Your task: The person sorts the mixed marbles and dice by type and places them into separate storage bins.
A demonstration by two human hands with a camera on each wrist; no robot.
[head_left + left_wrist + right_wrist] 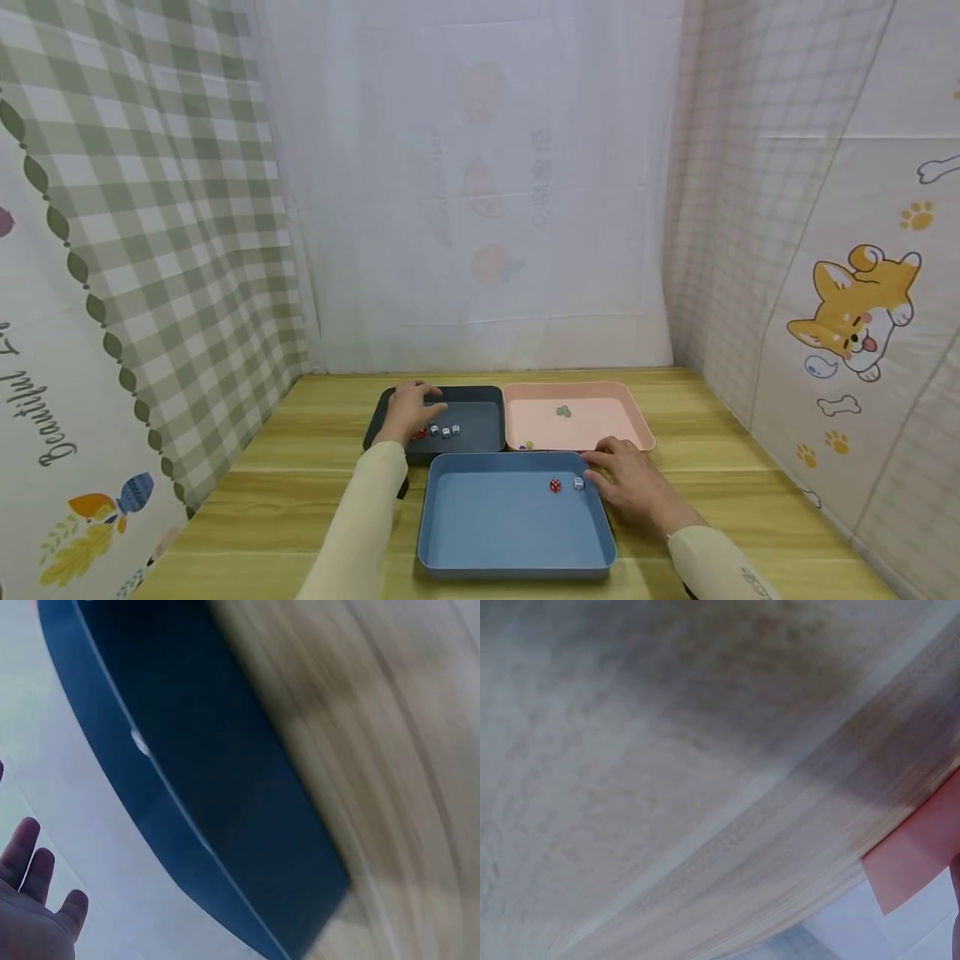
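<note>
My left hand (408,410) hovers over the left part of the dark tray (487,408), fingers spread and no object visible in it. Below and beside it lie red dice (419,434) and several white dice (446,432). In the left wrist view the fingers of the left hand (37,907) are extended beside the dark tray's wall (172,810). At the right rim of the blue tray (517,533) is my right hand (628,479), thumb and fingers apart, close to a white die (579,483). A red die (555,485) lies left of that one.
Behind the blue tray stands a pink tray (585,429) holding green pieces (563,411) and small yellow and blue pieces near its front wall. The trays sit on a wood-grain table (262,500). Patterned curtains (480,208) hang on three sides.
</note>
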